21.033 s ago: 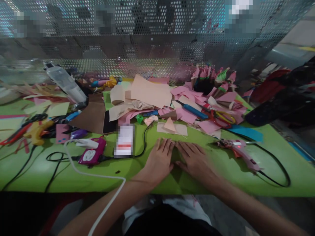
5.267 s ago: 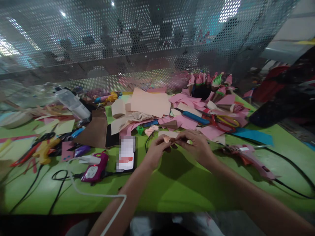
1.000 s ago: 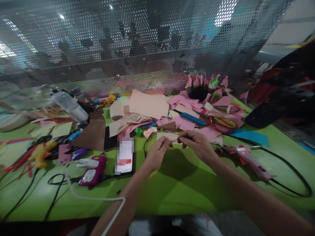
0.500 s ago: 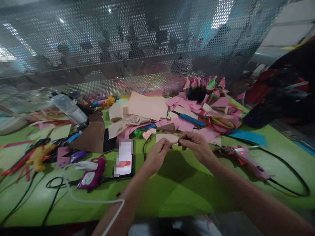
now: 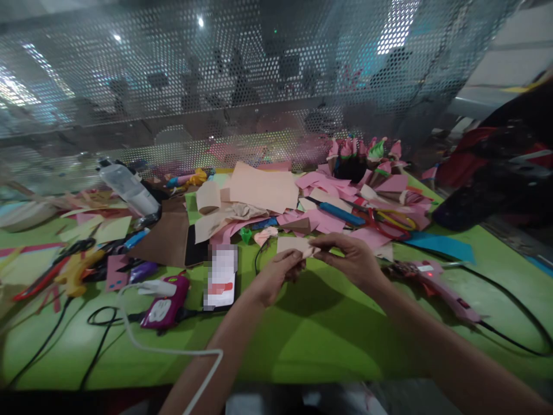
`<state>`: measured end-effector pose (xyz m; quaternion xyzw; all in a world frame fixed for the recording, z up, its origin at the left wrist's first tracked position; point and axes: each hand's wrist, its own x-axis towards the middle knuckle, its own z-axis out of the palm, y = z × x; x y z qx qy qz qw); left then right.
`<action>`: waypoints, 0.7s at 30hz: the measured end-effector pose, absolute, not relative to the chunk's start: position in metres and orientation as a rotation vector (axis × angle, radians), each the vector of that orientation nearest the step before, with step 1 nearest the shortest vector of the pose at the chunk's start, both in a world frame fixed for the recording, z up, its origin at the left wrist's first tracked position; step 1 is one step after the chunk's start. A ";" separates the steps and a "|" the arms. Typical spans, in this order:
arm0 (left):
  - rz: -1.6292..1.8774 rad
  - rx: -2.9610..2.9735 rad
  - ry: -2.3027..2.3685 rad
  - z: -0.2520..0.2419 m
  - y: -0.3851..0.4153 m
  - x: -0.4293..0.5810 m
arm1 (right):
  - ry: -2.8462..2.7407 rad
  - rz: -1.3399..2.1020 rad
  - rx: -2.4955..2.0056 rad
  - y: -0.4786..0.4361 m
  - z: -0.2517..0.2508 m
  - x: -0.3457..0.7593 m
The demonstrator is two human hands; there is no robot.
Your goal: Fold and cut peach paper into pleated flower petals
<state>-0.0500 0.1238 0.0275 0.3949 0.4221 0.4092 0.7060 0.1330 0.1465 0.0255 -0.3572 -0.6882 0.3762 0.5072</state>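
Above the green table [image 5: 328, 346], both my hands meet at a small, pale pink rolled or folded piece [image 5: 309, 251], which looks like paper or thin foam. My left hand [image 5: 279, 275] pinches its left end with curled fingers. From the right, the thumb and forefinger of my right hand [image 5: 354, 258] grip the other end. Partly hidden behind the fingers lies a flat pale sheet [image 5: 286, 244]. A pink glue gun [image 5: 440, 283] with a lit red light rests to the right of my right hand. Left of my left forearm lies a phone [image 5: 222, 282].
Pink and cream sheets [image 5: 263, 187] pile up at the back, with a blue cutter [image 5: 339, 212] and scissors [image 5: 400, 219]. Small swirl-topped pieces [image 5: 345, 150] stand behind. A purple power block [image 5: 166, 305], white cable [image 5: 151, 349], yellow glue gun [image 5: 80, 274] and bottle [image 5: 129, 187] lie left.
The small piece has turned between my fingers and shows more of its folded end. My left hand has rotated slightly. The whole view has shifted a little.
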 end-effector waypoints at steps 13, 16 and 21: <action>0.897 1.059 0.947 0.026 0.123 -0.049 | -1.566 0.990 -0.883 0.143 0.026 0.132; 0.891 1.175 0.999 0.022 0.125 -0.050 | -1.631 0.997 -0.908 0.144 0.028 0.131; 0.901 1.370 1.032 0.016 0.128 -0.051 | -1.680 0.995 -0.935 0.141 0.027 0.128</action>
